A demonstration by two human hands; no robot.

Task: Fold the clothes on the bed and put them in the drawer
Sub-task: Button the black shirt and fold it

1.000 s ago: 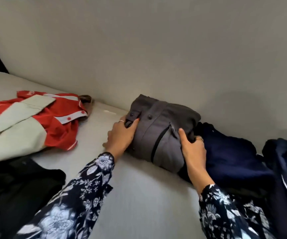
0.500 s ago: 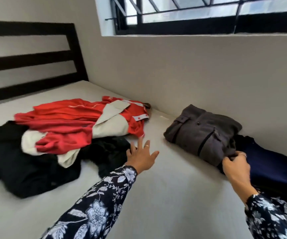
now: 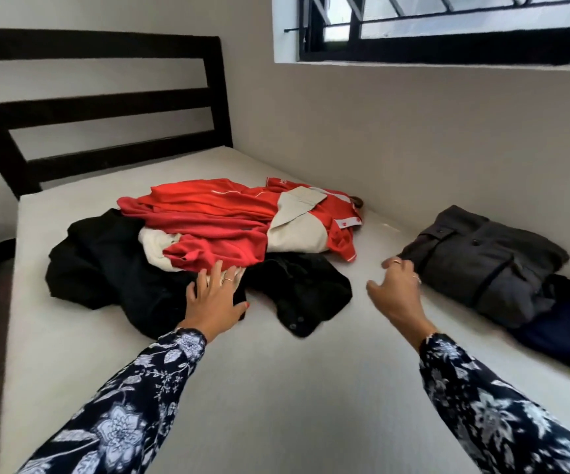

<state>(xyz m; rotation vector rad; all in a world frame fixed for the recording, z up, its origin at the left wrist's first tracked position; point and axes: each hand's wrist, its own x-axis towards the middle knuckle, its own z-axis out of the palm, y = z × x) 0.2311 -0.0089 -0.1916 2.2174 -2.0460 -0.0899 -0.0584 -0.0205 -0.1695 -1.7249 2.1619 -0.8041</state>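
A heap of unfolded clothes lies mid-bed: a red and beige garment [image 3: 229, 220] on top of a black garment [image 3: 112, 268]. My left hand [image 3: 213, 295] reaches flat over the black cloth, its straight fingers touching the red garment's lower edge. A folded grey shirt [image 3: 482, 265] rests by the wall on the right, partly over folded dark navy clothes [image 3: 564, 323]. My right hand [image 3: 398, 289] hovers empty above the mattress, just left of the grey shirt, fingers loosely bent.
The white mattress [image 3: 276, 388] fills the near view. A dark slatted headboard [image 3: 99, 107] stands at the far left. A grey wall runs along the bed's right side under a barred window [image 3: 447, 25]. No drawer is in view.
Both hands have let go of the folded grey shirt. My left hand moved left to the heap, the right hand came away to the left, and the view swung left and up.
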